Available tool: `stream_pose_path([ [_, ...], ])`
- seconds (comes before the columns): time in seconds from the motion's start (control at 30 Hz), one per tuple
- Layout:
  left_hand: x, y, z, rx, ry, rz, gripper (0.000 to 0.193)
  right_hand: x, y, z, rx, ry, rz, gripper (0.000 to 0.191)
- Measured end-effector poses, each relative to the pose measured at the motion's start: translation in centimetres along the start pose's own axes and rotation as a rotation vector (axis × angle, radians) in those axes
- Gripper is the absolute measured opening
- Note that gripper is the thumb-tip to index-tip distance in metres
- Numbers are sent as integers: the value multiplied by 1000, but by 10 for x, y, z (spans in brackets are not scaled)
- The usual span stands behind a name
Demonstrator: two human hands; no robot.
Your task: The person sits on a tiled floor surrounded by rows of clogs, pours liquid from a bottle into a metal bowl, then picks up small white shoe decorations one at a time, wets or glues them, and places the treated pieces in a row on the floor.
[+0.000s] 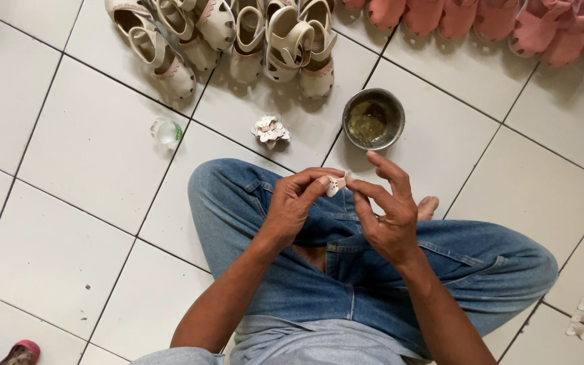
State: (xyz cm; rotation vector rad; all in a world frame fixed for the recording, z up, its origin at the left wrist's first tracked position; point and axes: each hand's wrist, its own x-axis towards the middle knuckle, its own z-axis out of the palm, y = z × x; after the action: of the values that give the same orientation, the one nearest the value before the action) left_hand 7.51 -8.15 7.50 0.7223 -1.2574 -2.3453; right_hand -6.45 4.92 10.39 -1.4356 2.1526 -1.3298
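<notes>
Centrally, above the crossed legs in blue jeans (pixel 373 270), a small cream-coloured cutout piece (pixel 334 183) is held between both hands. The left hand (pixel 292 206) is curled nearly closed, with the thumb and forefinger pinched on the left part of the piece. The right hand (pixel 388 213) is half open: its thumb and one finger are pressed to the right edge of the piece, while the remaining fingers are spread and raised. The piece is small and partly covered by fingertips, so its long axis can only be judged roughly; it appears to run across the view, from one hand toward the other. Small dark holes are seen on its face. On the white floor tiles (pixel 89 149), a metal bowl (pixel 374 119) of yellowish liquid is placed just beyond the hands, and a heap of similar cream pieces (pixel 270 130) lies left of it. Cream sandals (pixel 238 34) and pink sandals (pixel 495 20) are lined up farther off.
</notes>
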Motion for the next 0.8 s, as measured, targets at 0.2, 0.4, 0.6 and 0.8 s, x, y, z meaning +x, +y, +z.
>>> stream_pose_path([
  [0.2,1,-2,0,-21,-24,29,23,-2,4,0,43,-13,14,27],
  [0.4,-1,0,-1,198,95,30,25,-11,-7,-11,-52,-39,109,27],
  [0.6,3,-6,2,233,168,-15,27,-11,-13,-4,-297,-2,-198,36],
  [0.8,1,-5,2,242,105,49,26,-2,-12,3,-485,-43,-342,46],
])
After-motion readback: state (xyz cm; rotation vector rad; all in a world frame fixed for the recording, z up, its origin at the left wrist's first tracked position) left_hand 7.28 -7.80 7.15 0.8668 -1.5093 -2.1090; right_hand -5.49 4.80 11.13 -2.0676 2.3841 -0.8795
